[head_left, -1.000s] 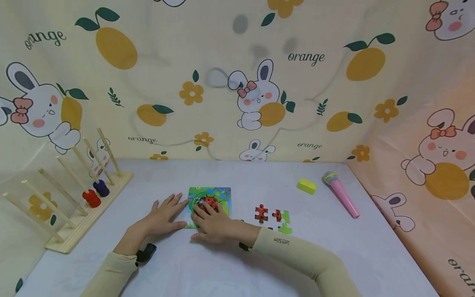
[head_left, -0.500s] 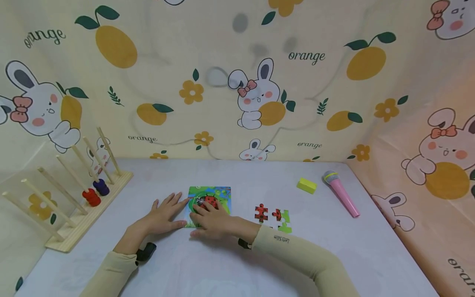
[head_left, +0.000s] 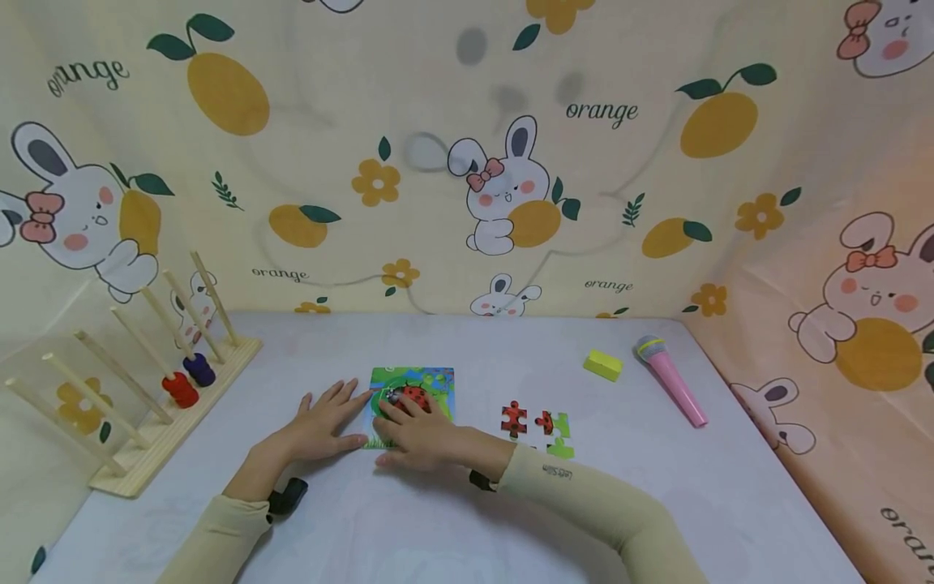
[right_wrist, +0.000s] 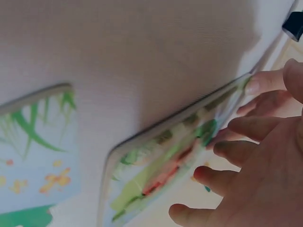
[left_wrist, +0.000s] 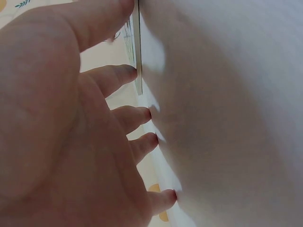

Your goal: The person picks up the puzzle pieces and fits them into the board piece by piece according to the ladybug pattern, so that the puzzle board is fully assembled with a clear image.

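Observation:
A square ladybug jigsaw puzzle (head_left: pixel 416 377) lies flat on the white table in the head view. My left hand (head_left: pixel 317 430) is spread at the puzzle's left side, thumb and index fingertips at its edge. In the left wrist view the other fingertips (left_wrist: pixel 156 138) rest on the tabletop. My right hand (head_left: pixel 419 442) lies across the puzzle's lower part with fingers extended, hiding some of the picture. Loose ladybug puzzle pieces (head_left: pixel 514 420) sit to the right, partly covered by the right forearm; a piece with grass and flowers (right_wrist: pixel 42 156) shows in the right wrist view.
A wooden peg rack (head_left: pixel 182 426) with red rings (head_left: pixel 179 390) and blue rings (head_left: pixel 199 370) stands on the left. A yellow block (head_left: pixel 603 366) and a pink toy microphone (head_left: pixel 674 385) lie at the back right. Patterned cloth (head_left: pixel 438 276) hangs behind the table.

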The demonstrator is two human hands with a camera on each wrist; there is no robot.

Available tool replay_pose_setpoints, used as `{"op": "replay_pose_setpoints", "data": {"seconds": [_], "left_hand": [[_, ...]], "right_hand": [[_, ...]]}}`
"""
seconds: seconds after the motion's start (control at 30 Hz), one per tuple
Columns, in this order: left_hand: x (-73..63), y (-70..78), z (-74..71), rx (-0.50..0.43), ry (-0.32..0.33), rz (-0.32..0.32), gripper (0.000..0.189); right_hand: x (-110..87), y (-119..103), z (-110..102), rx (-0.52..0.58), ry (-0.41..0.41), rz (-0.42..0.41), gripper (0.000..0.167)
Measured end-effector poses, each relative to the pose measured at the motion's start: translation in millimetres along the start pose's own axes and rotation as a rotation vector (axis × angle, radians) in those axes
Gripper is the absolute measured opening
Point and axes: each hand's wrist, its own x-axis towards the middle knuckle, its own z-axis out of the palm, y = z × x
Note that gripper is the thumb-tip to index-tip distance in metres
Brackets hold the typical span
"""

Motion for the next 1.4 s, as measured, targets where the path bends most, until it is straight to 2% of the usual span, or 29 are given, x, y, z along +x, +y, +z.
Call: {"op": "replay_pose_setpoints", "data": {"seconds": [0.4,0.6,0.73,0.93,1.03,1.17,1.4], "left_hand": [[-1.7,3.8,-1.7,-0.004,0.006,0.004,0.076],[-1.5,1.4,-0.3,0.009,0.013,0.011,0.075],[-0.4,-0.5,0.9,0.007,0.009,0.002,0.075],[-0.5,0.1,0.6,0.008,0.008,-0.006,0.076],[-0.8,1.6,0.2,0.011,0.009,-0.001,0.076],[-0.5,2.2,1.0,0.01,0.011,-0.001,0.076],[-1.1,4.5,-0.9,0.015,0.01,-0.002,0.076]], "right_hand": [[-2.1,0.6,-1.1,-0.039,-0.001,0.005,0.072],[-4.3,6.9,-4.2,-0.009,0.057,-0.016,0.071],[-13.3,26.0,-7.1,0.018,0.148,-0.015,0.066],[-44.6,67.8,-17.5,0.219,0.238,0.063,0.052],[-62.4,89.6,-19.3,0.268,0.257,0.1,0.048],[-85.0,113.2,-17.0,0.262,0.26,0.155,0.048],[-107.0,133.5,-5.5,0.309,0.241,0.297,0.059]]}}
